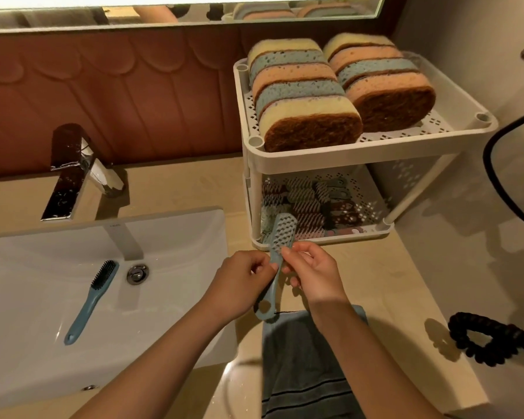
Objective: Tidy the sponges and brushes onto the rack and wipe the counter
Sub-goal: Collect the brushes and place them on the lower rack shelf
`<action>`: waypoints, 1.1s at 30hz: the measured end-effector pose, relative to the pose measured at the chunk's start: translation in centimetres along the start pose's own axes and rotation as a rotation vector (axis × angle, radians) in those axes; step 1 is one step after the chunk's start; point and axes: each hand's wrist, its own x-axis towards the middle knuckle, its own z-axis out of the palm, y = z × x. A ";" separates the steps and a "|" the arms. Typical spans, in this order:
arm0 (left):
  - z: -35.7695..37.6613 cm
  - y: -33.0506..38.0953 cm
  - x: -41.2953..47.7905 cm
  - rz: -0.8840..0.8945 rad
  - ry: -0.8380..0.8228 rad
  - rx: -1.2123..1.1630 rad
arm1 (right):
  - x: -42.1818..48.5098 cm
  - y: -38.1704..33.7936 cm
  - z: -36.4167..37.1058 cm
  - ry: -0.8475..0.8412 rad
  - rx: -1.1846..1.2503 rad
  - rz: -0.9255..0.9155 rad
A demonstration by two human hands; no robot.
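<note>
Your grip: left hand [242,282] and right hand [313,272] both pinch the brush [281,232] at frame centre, just before the rack [345,157].
Sink [28,297], lower left: second brush [91,300] lies inside.
Sponges [309,116]: on rack top.

The sponges [339,86] come in 3 colours, yellow, blue and peach, each faced in rough dark brown. The rack [372,154] is white, its shelves and walls pierced in a diamond lattice. The dotted brush [280,237] is pale blue, its head showing a grid of pale dots. The black-bristled brush [93,300] has a blue handle (a shade deeper in this light). The sink [28,313] is white and the surface [375,282] cream-beige. The towel [300,364] is slate grey-blue with dark stripes across its lower end. The wall panel [118,95] is reddish-brown, moulded in scallops. The coiled cord [490,340] is black, and the tap [73,173] is mirror chrome.
</note>
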 end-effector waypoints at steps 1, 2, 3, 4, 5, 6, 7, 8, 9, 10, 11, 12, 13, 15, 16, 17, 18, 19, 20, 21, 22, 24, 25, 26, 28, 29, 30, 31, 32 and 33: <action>-0.1 0.1 0.2 -0.020 -0.011 0.041 | 0.3 -0.2 -0.4 0.026 0.003 -0.007; -0.2 0.2 0.4 -0.047 -0.008 0.075 | 0.6 -0.4 -0.8 0.051 0.010 -0.010; -0.4 0.4 0.6 -0.074 0.011 0.102 | 1.0 -0.6 -1.3 0.079 0.018 -0.012; -0.6 0.7 1.0 -0.096 0.042 0.117 | 1.7 -1.0 -2.0 0.106 0.023 -0.020; -0.9 0.9 1.4 -0.108 0.081 0.116 | 2.4 -1.3 -2.7 0.135 0.021 -0.030; -1.1 1.2 1.9 -0.107 0.125 0.107 | 3.3 -1.7 -3.5 0.167 0.015 -0.042; -1.3 1.5 2.4 -0.091 0.155 0.098 | 4.2 -2.1 -4.2 0.203 0.008 -0.052; -1.3 1.7 3.0 -0.069 0.171 0.096 | 5.1 -2.4 -5.0 0.240 -0.001 -0.056; -1.3 1.9 3.6 -0.041 0.183 0.097 | 6.2 -2.8 -5.7 0.275 -0.014 -0.060; -1.3 2.1 4.0 -0.016 0.196 0.108 | 7.2 -3.2 -6.3 0.308 -0.034 -0.066; -1.2 2.1 4.4 0.000 0.223 0.132 | 8.2 -3.5 -6.8 0.344 -0.058 -0.073; -1.2 2.0 4.8 0.009 0.263 0.171 | 9.3 -3.7 -7.4 0.373 -0.082 -0.083; -1.3 1.8 5.1 0.016 0.302 0.224 | 10.3 -3.9 -7.7 0.387 -0.098 -0.089; -1.2 1.3 5.4 0.042 0.356 0.341 | 12.2 -4.1 -8.2 0.363 -0.145 -0.076; -1.1 1.1 5.5 0.053 0.371 0.375 | 13.1 -4.2 -8.3 0.343 -0.179 -0.048; -1.0 1.0 5.4 0.063 0.382 0.388 | 13.8 -4.4 -8.4 0.322 -0.203 -0.013; -0.9 1.0 5.4 0.067 0.388 0.393 | 14.6 -4.4 -8.5 0.307 -0.210 0.032; -0.8 1.0 5.5 0.069 0.392 0.400 | 15.2 -4.4 -8.6 0.297 -0.217 0.072; -0.7 0.9 5.5 0.068 0.392 0.411 | 15.7 -4.4 -8.7 0.292 -0.248 0.100; -0.7 0.8 5.6 0.068 0.388 0.423 | 16.2 -4.3 -8.9 0.283 -0.324 0.104; -0.8 0.7 5.6 0.068 0.384 0.435 | 16.5 -4.3 -8.9 0.269 -0.413 0.098; -0.8 0.6 5.6 0.072 0.377 0.451 | 16.7 -4.2 -9.0 0.238 -0.532 0.071; -0.9 0.5 5.7 0.067 0.378 0.450 | 16.9 -4.3 -8.7 0.208 -0.572 0.050; -0.8 0.5 5.6 0.068 0.375 0.450 | 16.8 -4.3 -8.6 0.192 -0.600 0.035; -0.8 0.5 5.7 0.069 0.376 0.451 | 16.9 -4.1 -8.6 0.180 -0.677 0.010; -0.8 0.4 5.7 0.067 0.379 0.454 | 17.0 -4.1 -8.5 0.167 -0.723 0.003; -0.8 0.4 5.8 0.066 0.379 0.456 | 17.1 -4.0 -8.5 0.163 -0.761 0.006; -0.8 0.3 5.8 0.069 0.380 0.458 | 17.2 -3.9 -8.5 0.157 -0.810 0.000; -0.9 0.3 5.8 0.074 0.380 0.460 | 17.2 -3.9 -8.4 0.161 -0.866 0.004; -0.9 0.3 5.9 0.079 0.378 0.463 | 17.4 -3.8 -8.4 0.171 -0.919 -0.006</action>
